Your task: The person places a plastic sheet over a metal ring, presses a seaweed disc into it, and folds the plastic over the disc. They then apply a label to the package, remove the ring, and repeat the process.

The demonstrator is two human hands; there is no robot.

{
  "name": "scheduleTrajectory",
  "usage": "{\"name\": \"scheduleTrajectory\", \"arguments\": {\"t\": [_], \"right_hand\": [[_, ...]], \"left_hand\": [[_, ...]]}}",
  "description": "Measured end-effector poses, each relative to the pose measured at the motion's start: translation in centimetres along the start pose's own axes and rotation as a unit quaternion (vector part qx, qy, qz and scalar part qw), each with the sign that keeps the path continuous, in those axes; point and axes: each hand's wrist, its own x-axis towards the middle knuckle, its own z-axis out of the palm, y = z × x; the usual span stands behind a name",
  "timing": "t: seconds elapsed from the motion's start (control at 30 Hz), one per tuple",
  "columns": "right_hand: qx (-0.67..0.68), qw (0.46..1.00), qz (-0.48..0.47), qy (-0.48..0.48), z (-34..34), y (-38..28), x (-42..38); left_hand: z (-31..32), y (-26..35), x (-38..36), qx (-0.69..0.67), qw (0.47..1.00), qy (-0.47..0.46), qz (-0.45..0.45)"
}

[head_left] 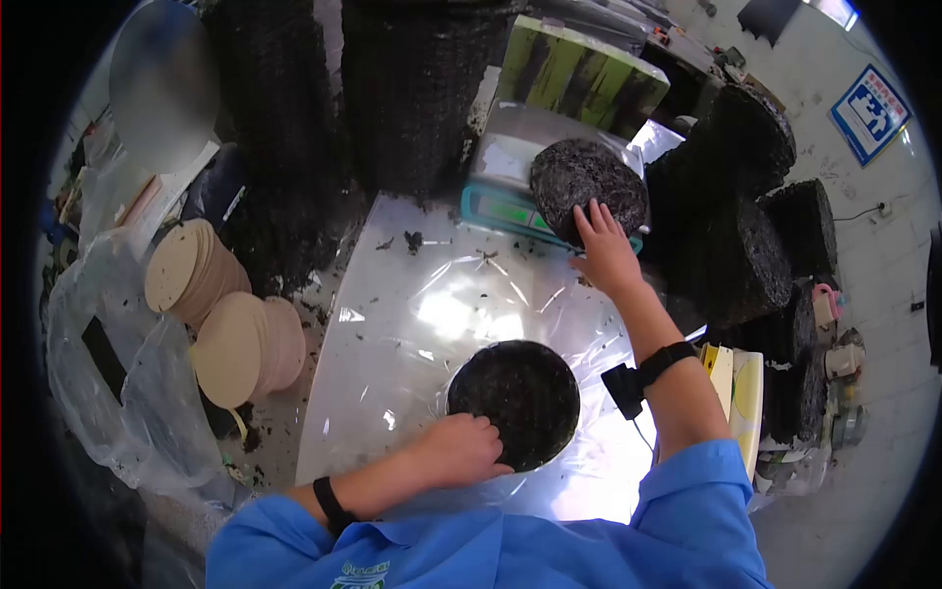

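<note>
My left hand point(459, 454) has its fingers curled over the near left rim of a round black-lined mould point(520, 398), which stands on the shiny table in front of me. Dark material shows inside the mould. My right hand point(610, 247) is open, its fingers laid on the near edge of a dark, rough, fibrous-looking pressed disc point(586, 182). That disc rests on a digital scale point(500, 208) with a lit green display. The underside of the right palm is hidden.
Two stacks of pale round boards point(250, 348) lie at left beside clear plastic sheeting point(128, 363). Tall dark columns point(417, 98) stand behind. A green-and-black striped block point(587, 74) sits beyond the scale. Dark rolls point(746, 250) are piled at right. Dark crumbs dot the table point(368, 324).
</note>
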Motion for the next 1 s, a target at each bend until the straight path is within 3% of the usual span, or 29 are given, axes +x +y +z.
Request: {"name": "scheduleTrajectory", "arguments": {"t": [0.03, 0.07, 0.1, 0.17, 0.23, 0.3, 0.33, 0.5, 0.57, 0.7, 0.83, 0.9, 1.0], "right_hand": [[-0.049, 0.997, 0.0, -0.058, 0.8, 1.7, 0.8], [0.071, 0.984, 0.045, -0.16, 0.3, 3.0, 1.3], [0.065, 0.983, 0.047, -0.163, -2.0, 1.8, 0.7], [-0.032, 0.999, 0.005, 0.034, -6.4, -0.9, -1.9], [-0.013, 0.999, -0.001, 0.037, -5.5, -0.2, -3.1], [0.01, 0.975, 0.008, -0.221, -2.8, 0.4, -1.9], [-0.012, 0.981, 0.024, -0.192, -1.8, -0.2, -1.6], [-0.073, 0.994, 0.041, -0.068, -0.2, -1.2, -3.0], [-0.056, 0.995, 0.047, -0.072, -0.4, 0.2, -2.1], [-0.098, 0.993, 0.007, -0.071, -1.6, 2.2, 0.4], [-0.104, 0.981, 0.034, -0.16, -2.9, 4.6, 2.8], [-0.078, 0.983, 0.054, -0.157, -3.3, 5.0, 3.4], [-0.071, 0.99, 0.006, -0.12, -2.0, 5.2, 3.4]], "left_hand": [[-0.8, -0.6, 0.0, 0.009, 1.0, 0.004, 0.004], [-1.3, -0.5, -0.2, -0.009, 0.997, 0.069, 0.016], [-1.7, -0.4, -0.4, -0.031, 0.99, 0.135, 0.027], [-2.8, -0.7, -0.6, -0.142, 0.938, 0.317, -0.008], [-3.5, -0.7, -0.1, -0.191, 0.909, 0.354, -0.108], [-4.0, 0.2, -0.4, -0.158, 0.918, 0.357, -0.072], [-4.2, 0.4, -0.2, -0.135, 0.923, 0.357, -0.04], [-4.2, 1.8, -4.0, -0.145, 0.925, 0.336, -0.101], [-3.8, 1.4, -4.0, -0.161, 0.922, 0.327, -0.129], [-3.9, 0.6, -2.9, -0.13, 0.939, 0.306, -0.088], [-3.9, -0.3, -2.4, -0.152, 0.937, 0.304, -0.077], [-4.1, -0.6, -2.7, -0.16, 0.937, 0.299, -0.086], [-3.9, -0.7, -2.5, -0.183, 0.933, 0.301, -0.078]]}}
